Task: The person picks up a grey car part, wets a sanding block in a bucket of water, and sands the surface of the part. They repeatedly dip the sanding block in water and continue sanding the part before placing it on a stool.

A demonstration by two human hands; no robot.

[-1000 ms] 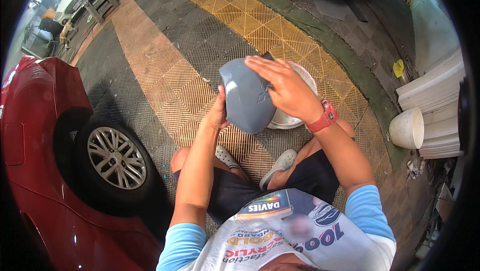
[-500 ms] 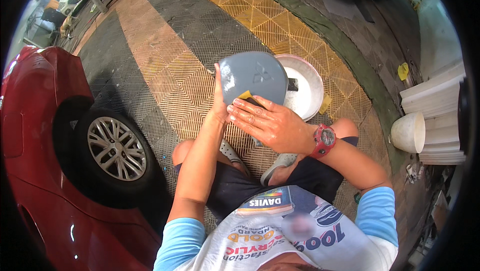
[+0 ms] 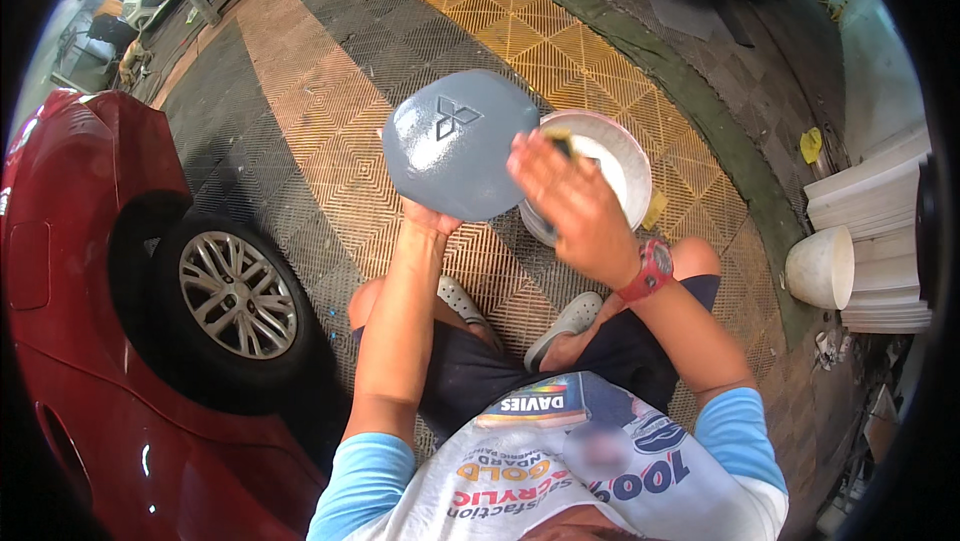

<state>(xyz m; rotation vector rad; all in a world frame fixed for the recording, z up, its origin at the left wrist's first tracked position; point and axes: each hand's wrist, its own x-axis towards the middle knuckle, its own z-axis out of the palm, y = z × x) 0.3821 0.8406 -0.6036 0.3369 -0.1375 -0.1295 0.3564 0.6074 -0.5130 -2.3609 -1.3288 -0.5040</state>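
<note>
A glossy, wet grey panel (image 3: 465,156) with rounded corners and a three-diamond emblem is held up in front of me. My left hand (image 3: 432,217) grips it from below at its lower edge, most of the fingers hidden behind it. My right hand (image 3: 575,201), somewhat blurred, is at the panel's right edge and holds a yellow and dark piece of sandpaper (image 3: 561,137) at its fingertips. Behind that hand stands a round whitish basin (image 3: 637,166) with a pale inside, partly covered by the hand and the panel.
On the left is a red car body (image 3: 80,221) with a wheel (image 3: 238,293) close to my left arm. Ribbed floor tiles (image 3: 310,111) lie beneath. At the right stand a white bucket (image 3: 818,268) and pale folded sheeting (image 3: 870,201). A yellow scrap (image 3: 655,209) lies beside the basin.
The panel has moved left and turned, so its emblem now shows fully. My right hand has come off its lower edge and swung up and right with the sandpaper.
</note>
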